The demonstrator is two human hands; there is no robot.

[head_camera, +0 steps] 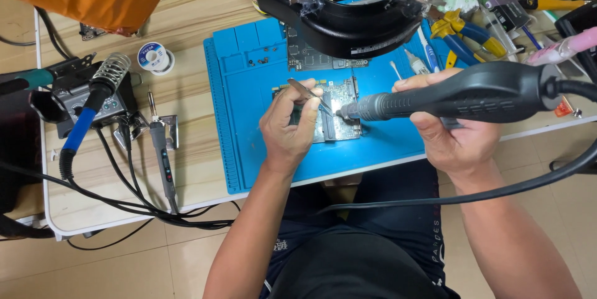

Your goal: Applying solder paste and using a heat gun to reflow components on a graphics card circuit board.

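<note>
Two tools meet over one spot on the circuit board [339, 109], which lies flat near the middle of the blue work mat [249, 119], just in front of the person. The left hand [289, 128] rests on the board's near-left part and pinches a pair of thin metal tweezers [310, 96] between thumb and fingers, tips angled down toward the board. The right hand [451, 131] is wrapped shut around the thick black handle of a hot-air tool [460, 94], its grey metal nozzle almost touching the board beside the tweezer tips.

As a judgement, the rework looks mid-step — heat and tweezers are both on the part, nothing is seen lifted clear, and whether a component is coming off or going on is too small to tell. A second, darker board [317, 58] lies further back on the mat, partly under the round black magnifier lamp [348, 7].

The mat is rubbery and matte, moulded with small trays along its far edge; the bench [186, 150] is pale wood grain. To the left stand a soldering iron [79, 128] with a blue grip in a coiled wire holder, a slim pen-shaped iron [161, 150] and a small solder spool [153, 57] — glossy black cables loop off the front edge.
</note>
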